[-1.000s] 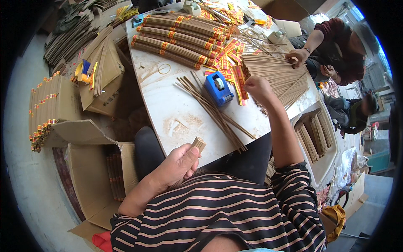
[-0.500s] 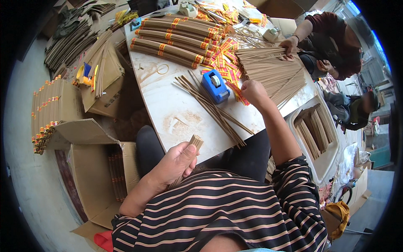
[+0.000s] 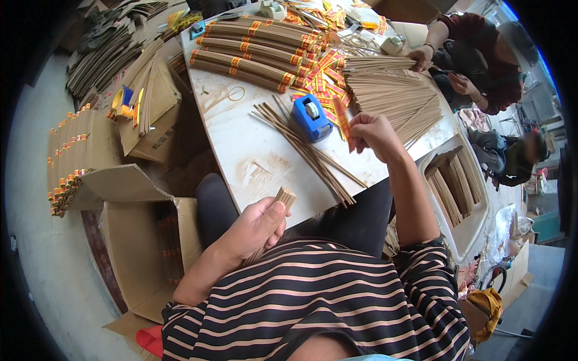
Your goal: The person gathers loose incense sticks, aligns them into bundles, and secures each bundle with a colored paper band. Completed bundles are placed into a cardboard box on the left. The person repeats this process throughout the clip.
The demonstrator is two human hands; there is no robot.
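Note:
My left hand [image 3: 259,227] is closed round a bundle of brown incense sticks [image 3: 285,197], its cut ends poking out above my thumb. Over the right part of the table, my right hand [image 3: 376,133] pinches a red and yellow paper label [image 3: 342,122], held upright. Just left of that label stands a blue tape dispenser [image 3: 312,118]. Several loose incense sticks [image 3: 307,157] lie slantwise in front of the dispenser. Beyond my right hand spreads a wide heap of incense sticks [image 3: 400,96]. More labels [image 3: 328,81] are scattered behind the dispenser.
Banded incense bundles [image 3: 241,63] are stacked at the table's back left. An open cardboard box [image 3: 135,240] stands at my left, a white tub [image 3: 428,180] with sticks at my right. Across the table, a co-worker's hand [image 3: 420,58] holds sticks at the heap.
My right hand has lifted a label off the pile and drawn it slightly toward me. My left hand keeps its grip on the bundle. The co-worker's hand has moved slightly.

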